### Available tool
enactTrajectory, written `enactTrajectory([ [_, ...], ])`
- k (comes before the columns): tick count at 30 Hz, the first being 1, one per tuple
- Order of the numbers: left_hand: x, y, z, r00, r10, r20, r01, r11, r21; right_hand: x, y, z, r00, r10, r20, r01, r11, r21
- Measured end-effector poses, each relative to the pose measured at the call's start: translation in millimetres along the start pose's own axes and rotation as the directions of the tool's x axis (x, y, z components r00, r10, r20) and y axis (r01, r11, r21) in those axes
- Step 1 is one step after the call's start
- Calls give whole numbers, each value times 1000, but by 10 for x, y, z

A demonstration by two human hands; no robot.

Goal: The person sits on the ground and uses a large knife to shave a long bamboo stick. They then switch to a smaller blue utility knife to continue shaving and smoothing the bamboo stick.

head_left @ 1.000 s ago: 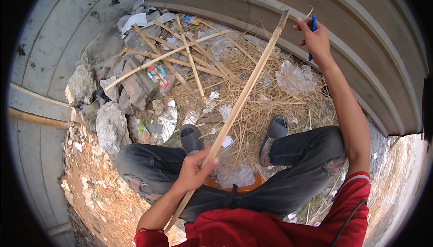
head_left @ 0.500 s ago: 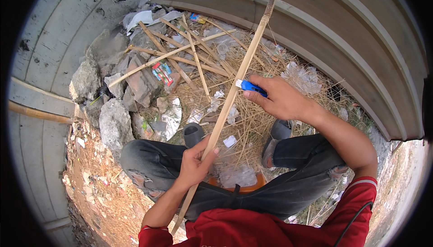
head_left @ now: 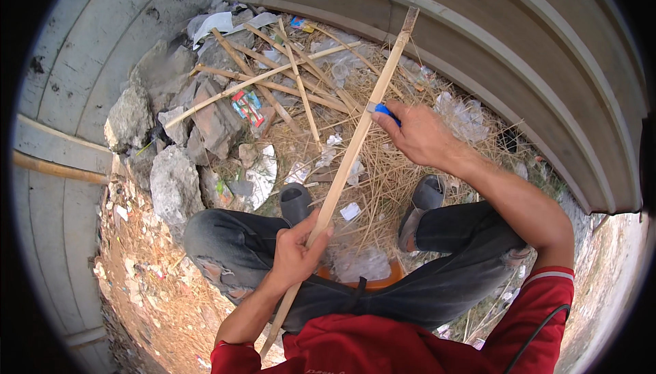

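A long pale bamboo strip (head_left: 355, 148) slants from my lap up to the curved wall. My left hand (head_left: 297, 254) grips its lower part above my knee. My right hand (head_left: 417, 135) holds a blue-handled tool (head_left: 383, 111) whose tip touches the strip about midway along it. The tool's working end is hidden by the strip and my fingers. I am squatting in grey jeans and dark slip-on shoes (head_left: 295, 203) on dry straw.
Loose bamboo sticks (head_left: 273, 80) lie crossed on the straw ahead. Grey rocks (head_left: 174, 183) and plastic litter sit at the left. A curved concrete wall (head_left: 492, 53) rings the spot closely. An orange object (head_left: 355, 282) shows under my legs.
My right hand came down from high against the wall to the middle of the strip, bringing the blue tool against it. My left hand kept its grip.
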State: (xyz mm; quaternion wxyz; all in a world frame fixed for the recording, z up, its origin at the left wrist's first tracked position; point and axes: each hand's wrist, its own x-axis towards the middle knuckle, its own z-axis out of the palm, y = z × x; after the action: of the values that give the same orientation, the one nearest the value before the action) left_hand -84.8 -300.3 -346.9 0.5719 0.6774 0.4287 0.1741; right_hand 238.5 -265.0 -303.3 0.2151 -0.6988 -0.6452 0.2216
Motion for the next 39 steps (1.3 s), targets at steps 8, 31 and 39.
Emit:
enactTrajectory([
  [8,9,-83,21,1000,23,-16,-25,996,-86,-315,-288,135,969,-52,243,33,996,81],
  [31,-58,-224,-33,997,67,-28,-66,998,23,-63,108,71,982,-18,190,45,989,-144],
  [39,-79,-232,-14,989,137,51,-140,988,69,195,933,-416,970,133,-204,-151,985,-78],
])
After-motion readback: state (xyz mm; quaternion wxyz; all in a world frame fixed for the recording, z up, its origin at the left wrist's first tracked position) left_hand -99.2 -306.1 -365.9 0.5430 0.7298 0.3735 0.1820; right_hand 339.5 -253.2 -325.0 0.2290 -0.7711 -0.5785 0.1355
